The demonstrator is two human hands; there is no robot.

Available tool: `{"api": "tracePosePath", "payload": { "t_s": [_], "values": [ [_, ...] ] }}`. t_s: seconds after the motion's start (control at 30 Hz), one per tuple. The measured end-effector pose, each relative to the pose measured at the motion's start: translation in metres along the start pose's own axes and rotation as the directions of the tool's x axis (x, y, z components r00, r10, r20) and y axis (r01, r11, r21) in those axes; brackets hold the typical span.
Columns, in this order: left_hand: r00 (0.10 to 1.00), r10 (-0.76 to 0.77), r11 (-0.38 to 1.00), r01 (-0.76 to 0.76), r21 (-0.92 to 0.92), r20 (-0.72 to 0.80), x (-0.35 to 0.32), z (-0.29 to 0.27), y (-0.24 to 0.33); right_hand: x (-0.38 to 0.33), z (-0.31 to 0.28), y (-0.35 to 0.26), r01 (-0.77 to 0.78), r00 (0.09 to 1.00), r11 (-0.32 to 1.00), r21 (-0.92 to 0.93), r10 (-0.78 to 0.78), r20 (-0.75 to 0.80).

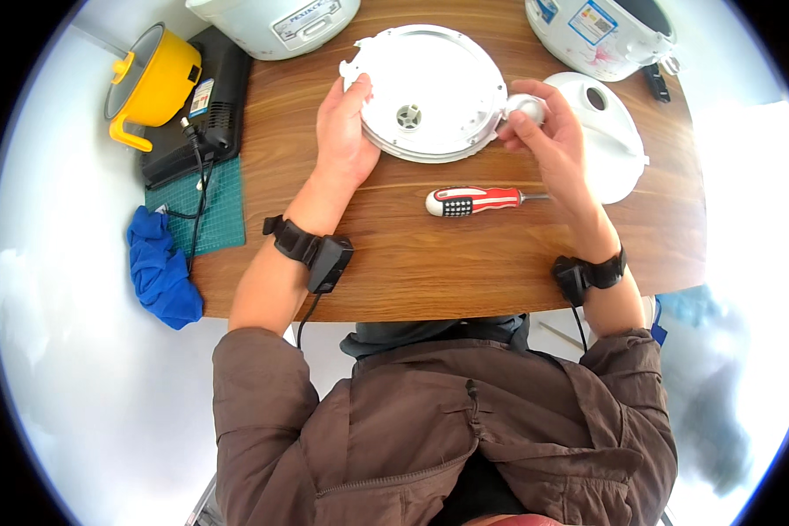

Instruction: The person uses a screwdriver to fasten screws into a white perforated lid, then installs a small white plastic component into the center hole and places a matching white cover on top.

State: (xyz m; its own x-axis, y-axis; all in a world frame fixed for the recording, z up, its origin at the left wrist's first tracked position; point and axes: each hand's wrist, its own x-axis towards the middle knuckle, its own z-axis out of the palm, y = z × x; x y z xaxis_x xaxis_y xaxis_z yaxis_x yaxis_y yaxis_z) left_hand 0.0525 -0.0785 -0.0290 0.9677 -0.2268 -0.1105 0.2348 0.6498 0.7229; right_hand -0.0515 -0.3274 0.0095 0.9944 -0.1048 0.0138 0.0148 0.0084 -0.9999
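Right now your left hand (344, 131) grips the round white lid plate (430, 92) at its nine o'clock rim, while your right hand (548, 140) pinches a small silver cap (526, 107) at three o'clock. The screwdriver (473, 201) lies crosswise below the plate, nearer your right hand.

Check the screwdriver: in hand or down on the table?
Down. The red-and-white screwdriver lies flat on the wooden table, between the left hand and right hand, touched by neither.
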Motion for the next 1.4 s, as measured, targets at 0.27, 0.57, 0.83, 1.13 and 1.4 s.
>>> {"api": "tracePosePath", "payload": {
  "t_s": [0.27, 0.57, 0.83, 1.13, 1.4],
  "values": [
    [0.999, -0.024, 1.0, 0.024, 0.001, -0.021, 0.0, 0.0, -0.002, 0.002, 0.004, 0.003, -0.003, 0.981, 0.989, 0.145, -0.025, 0.193],
    [0.998, -0.026, 1.0, 0.027, 0.005, -0.059, -0.002, 0.002, -0.001, 0.0, 0.008, 0.007, 0.083, 0.996, 0.905, -0.418, -0.089, 0.005],
    [0.996, -0.023, 0.998, 0.028, 0.057, -0.081, -0.007, 0.016, 0.001, -0.003, 0.007, -0.01, 0.249, 0.96, 0.749, -0.614, -0.275, 0.054],
    [0.998, -0.052, 0.997, 0.054, 0.062, -0.041, -0.002, 0.005, -0.002, 0.006, -0.002, 0.01, 0.116, 0.989, 0.991, -0.066, -0.109, 0.1],
    [0.998, -0.055, 0.998, 0.056, 0.035, -0.019, 0.001, -0.006, -0.005, 0.003, -0.012, -0.006, -0.078, 0.933, 0.888, 0.454, -0.095, 0.347]
  ]
}}
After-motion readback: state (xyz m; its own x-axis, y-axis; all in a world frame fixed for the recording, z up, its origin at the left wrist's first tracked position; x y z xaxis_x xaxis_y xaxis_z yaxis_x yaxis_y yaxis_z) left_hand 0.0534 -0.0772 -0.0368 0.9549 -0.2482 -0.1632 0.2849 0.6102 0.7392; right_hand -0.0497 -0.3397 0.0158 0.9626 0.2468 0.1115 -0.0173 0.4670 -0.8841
